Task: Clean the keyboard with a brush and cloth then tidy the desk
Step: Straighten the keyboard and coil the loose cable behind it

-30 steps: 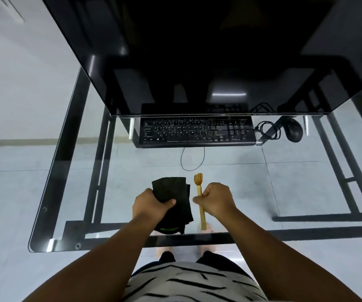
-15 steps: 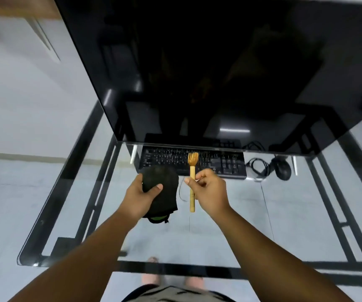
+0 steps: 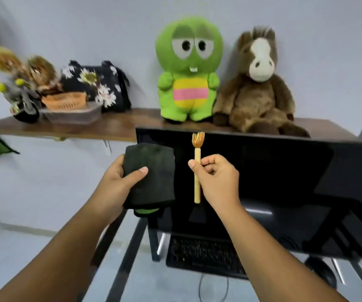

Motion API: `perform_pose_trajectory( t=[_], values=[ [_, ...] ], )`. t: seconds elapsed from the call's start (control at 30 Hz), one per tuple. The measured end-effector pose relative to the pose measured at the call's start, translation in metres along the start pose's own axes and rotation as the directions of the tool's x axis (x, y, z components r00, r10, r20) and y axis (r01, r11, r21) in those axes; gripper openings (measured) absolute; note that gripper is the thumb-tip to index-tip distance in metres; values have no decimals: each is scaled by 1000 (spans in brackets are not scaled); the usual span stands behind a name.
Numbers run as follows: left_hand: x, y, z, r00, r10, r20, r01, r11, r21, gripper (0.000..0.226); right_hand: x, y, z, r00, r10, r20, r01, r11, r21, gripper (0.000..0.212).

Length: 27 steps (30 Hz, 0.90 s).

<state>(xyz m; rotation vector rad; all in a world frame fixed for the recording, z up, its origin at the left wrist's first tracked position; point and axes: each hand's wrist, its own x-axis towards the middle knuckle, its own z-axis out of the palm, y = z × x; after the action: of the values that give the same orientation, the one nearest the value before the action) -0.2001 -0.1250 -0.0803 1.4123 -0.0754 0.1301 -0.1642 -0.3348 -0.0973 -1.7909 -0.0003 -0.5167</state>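
Observation:
My left hand point(image 3: 119, 182) grips a folded black cloth point(image 3: 154, 171) with a green edge showing at its bottom, held up in front of the monitor's left side. My right hand point(image 3: 217, 179) pinches a small wooden brush point(image 3: 197, 168) upright, its bristles at the top near the monitor's upper edge. Below both hands, the black keyboard point(image 3: 204, 256) lies on the glass desk under the monitor, partly hidden by my right forearm.
A large dark monitor point(image 3: 273, 171) fills the right middle. A black mouse point(image 3: 321, 271) sits right of the keyboard. Above, a wooden shelf point(image 3: 114, 125) carries a green plush point(image 3: 188, 70), a brown horse plush point(image 3: 256, 83), a floral bag point(image 3: 97, 83) and a plastic tub point(image 3: 73, 114).
The view has tilted up from the desk to the shelf. Both hands have lifted the cloth and brush off the desk and up in front of the monitor.

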Motion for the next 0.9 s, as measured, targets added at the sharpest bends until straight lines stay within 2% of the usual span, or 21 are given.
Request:
perform_pose_trajectory(
  t=[0.2,0.33,0.5,0.63,0.7,0.77,0.83,0.9],
  values=[
    [80,83,-58,994,110,-12,-110,993,-40,38,75,-86,64,983,-146,-115,152,988,39,28],
    [140,106,-94,996,90,-5,-90,996,23,46,135,-111,115,990,-119,-78,120,993,5,33],
    [212,108,-115,1000,-14,27,10,992,122,41,183,-113,172,998,0,67,16,970,-243,35],
    [250,95,-124,984,-166,61,144,952,272,38,195,-104,201,972,135,190,-8,834,-552,33],
    [263,89,-129,969,-244,37,219,918,329,39,200,-101,211,956,201,213,-26,782,-623,31],
    [275,85,-135,964,-263,-24,239,827,508,50,205,-97,221,942,255,220,-52,755,-654,30],
    [283,81,-140,971,-226,-81,206,614,762,59,211,-95,228,938,282,204,-65,718,-693,26],
    [284,81,-137,985,-152,-85,146,456,878,50,215,-93,233,933,299,202,-56,675,-736,19]
  ],
)
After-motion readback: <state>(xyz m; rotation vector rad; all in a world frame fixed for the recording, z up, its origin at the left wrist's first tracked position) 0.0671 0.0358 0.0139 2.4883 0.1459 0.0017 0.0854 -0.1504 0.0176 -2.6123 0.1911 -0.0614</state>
